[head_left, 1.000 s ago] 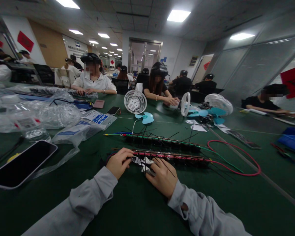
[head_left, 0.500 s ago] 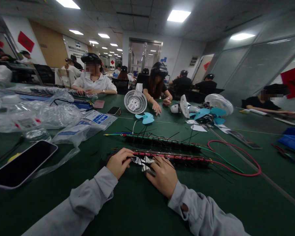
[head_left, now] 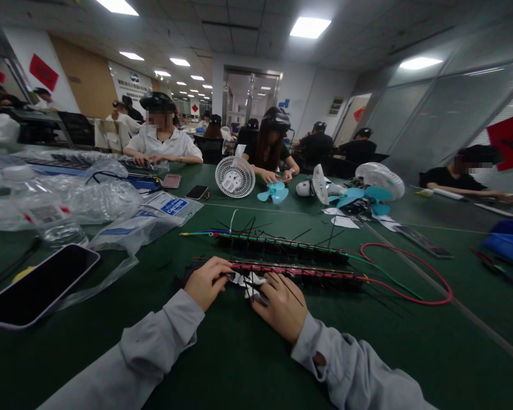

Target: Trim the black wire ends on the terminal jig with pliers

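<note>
A crumpled white piece, like tissue or thin film (head_left: 253, 280), lies between my hands in front of the nearer wire bundle. My left hand (head_left: 206, 283) pinches its left end, thumb and fingers together. From the right, my right hand (head_left: 283, 304) has its fingers curled over the other end; the fingertips are partly hidden. The nearer bundle, with a red wire (head_left: 316, 271) along it, carries several thin black cable ties that stick up around my fingers. Just behind lies a second bundle with a green wire (head_left: 299, 244), also wrapped in black ties.
At left are a phone (head_left: 40, 285), plastic bags (head_left: 154, 219) and a clear bottle (head_left: 53, 213). Across the table, a person handles a blue fan blade (head_left: 273, 192) beside a white fan grille (head_left: 235, 177). A red cable loop (head_left: 444, 279) lies right; a blue bin (head_left: 507, 242) stands farther right.
My hands stay nearly in place on the white piece. Across the table, the person's hands have come together at the blue fan blade, which has shifted to the right.
</note>
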A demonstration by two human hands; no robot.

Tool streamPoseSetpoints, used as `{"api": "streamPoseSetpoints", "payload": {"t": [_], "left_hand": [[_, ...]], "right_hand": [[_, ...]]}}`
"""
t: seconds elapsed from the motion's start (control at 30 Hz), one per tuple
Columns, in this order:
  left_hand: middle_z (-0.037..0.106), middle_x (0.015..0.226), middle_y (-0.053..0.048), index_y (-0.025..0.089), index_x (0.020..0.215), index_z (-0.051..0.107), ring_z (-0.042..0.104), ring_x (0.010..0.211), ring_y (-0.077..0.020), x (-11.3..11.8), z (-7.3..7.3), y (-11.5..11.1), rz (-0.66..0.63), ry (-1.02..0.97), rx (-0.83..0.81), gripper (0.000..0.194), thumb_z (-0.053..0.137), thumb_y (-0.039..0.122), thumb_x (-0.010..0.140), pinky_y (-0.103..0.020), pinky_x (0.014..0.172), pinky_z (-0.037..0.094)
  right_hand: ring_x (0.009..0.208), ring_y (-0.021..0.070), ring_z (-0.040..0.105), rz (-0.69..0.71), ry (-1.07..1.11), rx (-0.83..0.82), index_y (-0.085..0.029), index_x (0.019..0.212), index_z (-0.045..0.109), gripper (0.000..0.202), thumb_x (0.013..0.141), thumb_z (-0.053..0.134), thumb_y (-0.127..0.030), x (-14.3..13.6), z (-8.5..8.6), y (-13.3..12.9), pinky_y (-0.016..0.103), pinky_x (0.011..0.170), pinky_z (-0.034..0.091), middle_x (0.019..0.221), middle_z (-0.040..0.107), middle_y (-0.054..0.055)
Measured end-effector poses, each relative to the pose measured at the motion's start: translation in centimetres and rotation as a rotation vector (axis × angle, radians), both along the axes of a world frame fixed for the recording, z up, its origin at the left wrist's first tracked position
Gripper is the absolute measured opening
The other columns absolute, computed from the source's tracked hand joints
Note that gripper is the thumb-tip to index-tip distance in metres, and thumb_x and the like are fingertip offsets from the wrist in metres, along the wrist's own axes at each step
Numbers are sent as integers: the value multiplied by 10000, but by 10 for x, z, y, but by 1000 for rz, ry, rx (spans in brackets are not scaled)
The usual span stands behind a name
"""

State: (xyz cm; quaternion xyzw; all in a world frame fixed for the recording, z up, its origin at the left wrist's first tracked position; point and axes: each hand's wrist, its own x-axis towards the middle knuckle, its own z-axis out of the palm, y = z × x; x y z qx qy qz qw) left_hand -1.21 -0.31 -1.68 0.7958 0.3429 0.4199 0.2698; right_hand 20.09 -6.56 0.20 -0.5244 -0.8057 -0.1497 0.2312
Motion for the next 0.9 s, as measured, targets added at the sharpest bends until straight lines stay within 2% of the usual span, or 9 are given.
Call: {"api": "streamPoseSetpoints", "payload": {"t": [0.1, 0.47, 0.9], "left_hand": [[580, 1039, -64, 154, 883, 611, 565, 519, -50, 0, 0, 0, 2, 12, -1, 153, 500, 83, 804, -204, 518, 541], [577, 1037, -67, 152, 877, 615, 563, 536, -52, 1, 6, -3, 5, 24, 0, 164, 492, 73, 804, -195, 520, 544], [582, 1031, -68, 150, 906, 598, 558, 517, -48, 0, 2, -2, 9, 0, 29, 177, 474, 65, 814, -201, 527, 536]], "right_hand": [[860, 191, 546, 16, -1, -8, -197, 753, 600, 128, 744, 572, -321, 0, 1, 0, 309, 781, 432, 893, 602, 71], [855, 176, 551, 0, -10, -2, -199, 722, 589, 133, 735, 576, -331, 0, -1, -2, 283, 766, 428, 888, 606, 57], [990, 255, 489, -26, 12, 1, -194, 806, 591, 178, 689, 626, -324, 1, 3, -1, 407, 898, 361, 1072, 560, 87]]}}
